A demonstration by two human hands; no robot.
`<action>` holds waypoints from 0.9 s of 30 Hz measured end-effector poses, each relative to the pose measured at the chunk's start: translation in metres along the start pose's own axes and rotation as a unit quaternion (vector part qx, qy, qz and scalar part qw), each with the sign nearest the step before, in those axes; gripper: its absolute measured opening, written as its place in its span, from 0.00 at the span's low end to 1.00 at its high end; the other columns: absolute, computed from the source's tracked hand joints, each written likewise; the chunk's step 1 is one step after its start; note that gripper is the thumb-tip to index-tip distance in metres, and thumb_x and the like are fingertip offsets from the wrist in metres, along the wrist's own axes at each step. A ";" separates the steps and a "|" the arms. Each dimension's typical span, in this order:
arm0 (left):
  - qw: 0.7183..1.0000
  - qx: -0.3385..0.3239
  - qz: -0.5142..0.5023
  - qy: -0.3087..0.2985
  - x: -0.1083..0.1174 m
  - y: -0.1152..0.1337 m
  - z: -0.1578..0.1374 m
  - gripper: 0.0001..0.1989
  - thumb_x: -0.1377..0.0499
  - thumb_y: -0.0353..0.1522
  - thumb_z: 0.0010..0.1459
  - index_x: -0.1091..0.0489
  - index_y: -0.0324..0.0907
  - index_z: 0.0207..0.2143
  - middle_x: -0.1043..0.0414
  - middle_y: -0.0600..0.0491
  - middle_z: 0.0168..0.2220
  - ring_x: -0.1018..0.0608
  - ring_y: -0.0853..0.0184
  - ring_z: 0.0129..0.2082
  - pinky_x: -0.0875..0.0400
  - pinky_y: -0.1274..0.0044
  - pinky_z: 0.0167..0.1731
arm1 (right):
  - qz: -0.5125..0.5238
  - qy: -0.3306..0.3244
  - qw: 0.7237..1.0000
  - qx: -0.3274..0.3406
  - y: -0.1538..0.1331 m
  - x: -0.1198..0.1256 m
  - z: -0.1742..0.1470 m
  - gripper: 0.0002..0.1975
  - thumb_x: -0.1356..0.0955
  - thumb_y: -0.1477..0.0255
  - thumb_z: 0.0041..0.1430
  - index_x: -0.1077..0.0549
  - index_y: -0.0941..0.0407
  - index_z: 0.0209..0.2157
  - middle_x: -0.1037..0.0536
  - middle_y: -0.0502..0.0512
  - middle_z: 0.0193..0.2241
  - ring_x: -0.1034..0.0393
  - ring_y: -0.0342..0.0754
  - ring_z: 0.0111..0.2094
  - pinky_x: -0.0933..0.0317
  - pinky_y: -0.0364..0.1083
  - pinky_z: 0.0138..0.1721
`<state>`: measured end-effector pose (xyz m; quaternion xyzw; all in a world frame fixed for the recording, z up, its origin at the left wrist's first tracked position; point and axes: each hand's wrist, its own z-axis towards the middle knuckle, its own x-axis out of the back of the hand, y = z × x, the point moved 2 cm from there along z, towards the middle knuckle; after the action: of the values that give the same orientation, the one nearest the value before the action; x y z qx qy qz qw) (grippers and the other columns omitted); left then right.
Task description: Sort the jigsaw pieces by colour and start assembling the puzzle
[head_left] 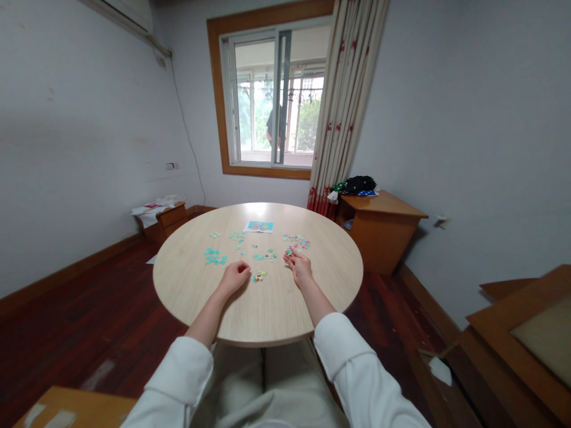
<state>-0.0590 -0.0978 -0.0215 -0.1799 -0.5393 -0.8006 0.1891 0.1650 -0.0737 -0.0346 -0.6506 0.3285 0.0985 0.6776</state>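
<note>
My left hand (pixel 236 277) rests on the round table, fingers curled together; what they may hold is hidden. Between my hands lies a small cluster of yellowish jigsaw pieces (pixel 259 276). My right hand (pixel 300 266), turned partly palm up, holds a small multicoloured jigsaw piece (pixel 289 253) at its fingertips. Just beyond it are pink and mixed pieces (pixel 298 241). A pile of teal pieces (pixel 216 257) sits left of my left hand, with paler teal pieces (pixel 237 236) farther back. Several mixed pieces (pixel 266 257) are scattered mid-table.
A picture sheet (pixel 259 227) lies toward the far side of the round table (pixel 182 285). Behind stand a window (pixel 272 95) and a curtain (pixel 345 89); a person (pixel 275 126) is beyond the glass. A wooden cabinet (pixel 379 232) bearing cloths stands at right.
</note>
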 end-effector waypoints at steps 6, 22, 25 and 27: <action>1.000 0.001 0.002 0.001 0.000 0.000 0.000 0.09 0.46 0.36 0.45 0.31 0.39 0.21 0.29 0.51 0.22 0.28 0.65 0.25 0.36 0.74 0.30 | 0.004 0.000 1.000 0.000 0.000 -0.001 0.000 0.18 0.37 0.87 0.36 0.24 0.60 0.32 0.23 0.52 0.24 0.27 0.42 0.28 0.32 0.42 0.36; 1.000 -0.004 -0.001 0.008 0.000 -0.002 0.000 0.09 0.45 0.35 0.45 0.31 0.39 0.21 0.28 0.52 0.22 0.28 0.65 0.25 0.36 0.74 0.29 | -0.033 -0.014 0.998 0.052 0.000 0.000 -0.001 0.14 0.27 0.70 0.33 0.27 0.59 0.27 0.29 0.45 0.18 0.43 0.35 0.15 0.53 0.37 0.16; 1.000 -0.004 0.000 0.006 -0.001 -0.002 0.000 0.09 0.45 0.35 0.45 0.31 0.39 0.21 0.28 0.51 0.22 0.28 0.65 0.25 0.36 0.74 0.30 | -0.035 -0.015 0.998 0.053 0.000 -0.001 -0.002 0.14 0.27 0.68 0.33 0.28 0.59 0.26 0.30 0.45 0.17 0.44 0.34 0.15 0.54 0.37 0.16; 1.000 -0.003 -0.001 0.005 -0.001 -0.002 0.001 0.09 0.45 0.35 0.45 0.31 0.39 0.21 0.28 0.51 0.22 0.28 0.65 0.25 0.36 0.74 0.30 | -0.036 -0.015 0.998 0.053 -0.001 -0.001 -0.002 0.14 0.26 0.68 0.33 0.28 0.59 0.25 0.30 0.45 0.17 0.44 0.34 0.14 0.54 0.37 0.16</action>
<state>-0.0596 -0.0963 -0.0235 -0.1756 -0.5362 -0.8034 0.1905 0.1636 -0.0756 -0.0331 -0.6240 0.2989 0.0663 0.7189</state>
